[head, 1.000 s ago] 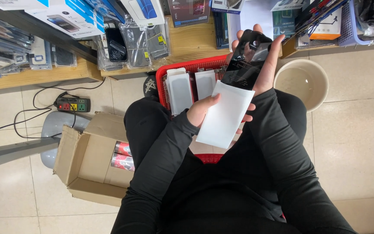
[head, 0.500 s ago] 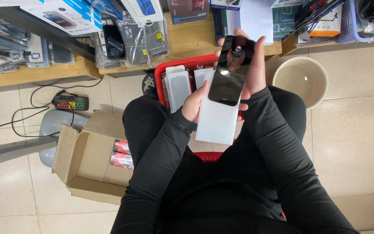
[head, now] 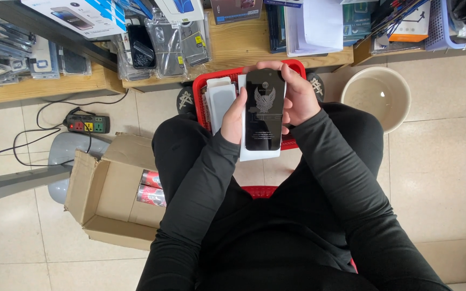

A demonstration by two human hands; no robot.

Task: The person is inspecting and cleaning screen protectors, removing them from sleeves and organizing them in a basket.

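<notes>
Black sheet [head: 264,110] lies on the white sleeve [head: 259,153], long axis running away from the body, held between both hands. Left hand [head: 234,119] grips the left edge; right hand [head: 299,97] clasps the top-right, equally near.

One black glass sheet [head: 264,110], one red basket [head: 203,105], one cardboard box [head: 109,194], one beige bucket [head: 376,96], one power strip [head: 87,123], two hands.

Tiled floor [head: 443,172]: cardboard box [head: 114,199], basin [head: 376,97], power strip [head: 87,123].
</notes>
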